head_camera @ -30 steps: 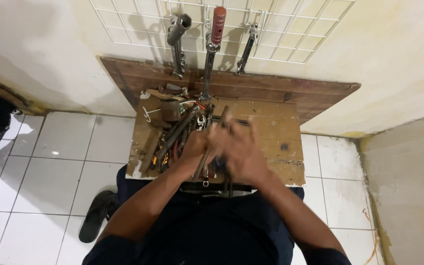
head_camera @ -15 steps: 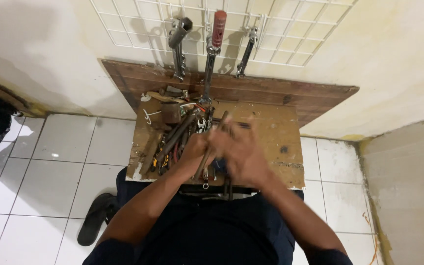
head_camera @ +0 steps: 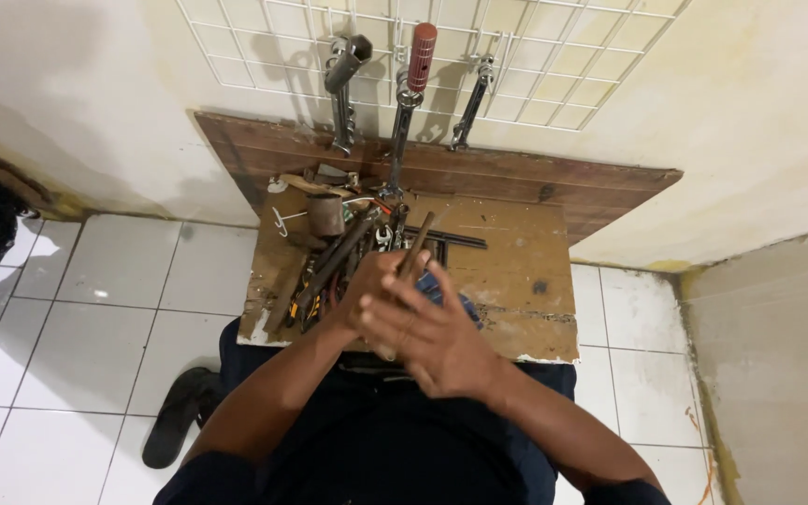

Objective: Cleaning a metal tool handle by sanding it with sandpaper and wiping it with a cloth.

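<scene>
White floor tiles (head_camera: pixel 95 318) lay beneath a worn wooden counter (head_camera: pixel 526 299). A thin dark rod (head_camera: pixel 415 248) was clasped between the left hand (head_camera: pixel 367 295) and right hand (head_camera: pixel 432 337), both grips closed on it, above the tool pile (head_camera: pixel 339 257). Being slender, it could be dropped among the tools.

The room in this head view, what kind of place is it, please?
Probably a small home workshop corner. A white wire grid on the wall holds hanging tools, and a worn wooden board carries a pile of hand tools over a tiled floor.
</scene>
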